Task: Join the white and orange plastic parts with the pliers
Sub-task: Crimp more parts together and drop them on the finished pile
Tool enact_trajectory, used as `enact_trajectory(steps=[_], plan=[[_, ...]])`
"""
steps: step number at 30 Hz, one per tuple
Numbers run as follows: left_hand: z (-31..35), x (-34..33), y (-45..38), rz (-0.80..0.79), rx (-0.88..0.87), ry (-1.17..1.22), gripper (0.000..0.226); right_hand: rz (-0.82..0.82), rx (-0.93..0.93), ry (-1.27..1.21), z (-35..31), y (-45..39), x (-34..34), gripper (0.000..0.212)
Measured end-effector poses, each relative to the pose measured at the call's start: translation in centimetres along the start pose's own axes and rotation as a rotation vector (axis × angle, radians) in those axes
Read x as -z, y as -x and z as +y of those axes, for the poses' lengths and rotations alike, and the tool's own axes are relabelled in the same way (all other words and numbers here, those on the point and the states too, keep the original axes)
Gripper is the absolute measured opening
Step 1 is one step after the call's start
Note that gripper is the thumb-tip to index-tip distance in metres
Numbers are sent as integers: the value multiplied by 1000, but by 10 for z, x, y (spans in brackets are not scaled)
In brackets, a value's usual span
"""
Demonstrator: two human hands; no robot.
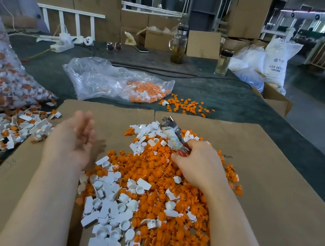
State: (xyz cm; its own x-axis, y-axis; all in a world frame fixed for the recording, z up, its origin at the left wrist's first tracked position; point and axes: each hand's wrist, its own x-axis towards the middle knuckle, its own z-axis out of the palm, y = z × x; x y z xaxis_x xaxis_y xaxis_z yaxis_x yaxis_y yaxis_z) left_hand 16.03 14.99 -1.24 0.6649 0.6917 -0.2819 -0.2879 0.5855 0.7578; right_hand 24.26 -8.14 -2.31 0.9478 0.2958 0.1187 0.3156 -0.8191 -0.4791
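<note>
Right hand (197, 164) clasped around pliers (173, 134), left hand (73, 140) spread empty at 9 o'clock; likely misaligned press if parts (146, 194) seat crooked.

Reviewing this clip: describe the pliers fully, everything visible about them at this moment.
The pliers have a worn, grey metal head, dull and stained, and red handles showing only as a sliver. The right hand wraps round those handles, hiding most of them. The tool slants up and away from the hand, head pointing toward the far left, raised over the heap of white and orange parts on the cardboard sheet. Whether its jaws hold a part cannot be told. The left hand is apart from it.
</note>
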Motion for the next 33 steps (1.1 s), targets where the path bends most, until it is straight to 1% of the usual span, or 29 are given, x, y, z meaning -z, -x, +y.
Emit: enact_trajectory(steps=[1,3,4,6,8,9,10,11,13,18,21,25,27,29,33], plan=[[-4,-5,0,-17,-34,-176,12,-21,15,14,-1,0,0,25],[-15,-14,6,-105,-129,-608,9,-55,32,45,-1,1,-1,28],[-20,-19,11,-146,-187,-821,12,-69,34,63,-1,1,-2,29],[-33,-25,15,-248,-304,-1218,24,-96,30,108,-2,1,-2,30],[-46,-27,14,-290,-391,-1608,35,-120,26,121,-3,2,-2,30],[-50,-28,14,-295,-435,-1752,38,-128,25,111,-3,3,-2,28],[-52,-29,15,-296,-457,-1835,39,-132,27,103,-4,3,-2,25],[-54,-30,15,-300,-469,-1854,39,-131,34,105,-5,3,-2,22],[-53,-29,15,-296,-465,-1814,35,-122,42,119,-7,4,-2,19],[-46,-29,18,-269,-441,-1692,14,-64,12,64,-8,5,-3,17],[-46,-30,19,-248,-457,-1654,15,7,-11,51,-8,3,-3,21],[-48,-29,19,-249,-500,-1632,15,50,4,-72,-10,3,-3,21],[-49,-29,19,-245,-542,-1523,14,73,20,-164,-11,4,-3,20],[-48,-31,22,-234,-562,-1338,15,100,29,-266,-13,4,-2,17],[-44,-39,34,-246,-481,-948,18,165,21,-437,-13,4,-1,20]])
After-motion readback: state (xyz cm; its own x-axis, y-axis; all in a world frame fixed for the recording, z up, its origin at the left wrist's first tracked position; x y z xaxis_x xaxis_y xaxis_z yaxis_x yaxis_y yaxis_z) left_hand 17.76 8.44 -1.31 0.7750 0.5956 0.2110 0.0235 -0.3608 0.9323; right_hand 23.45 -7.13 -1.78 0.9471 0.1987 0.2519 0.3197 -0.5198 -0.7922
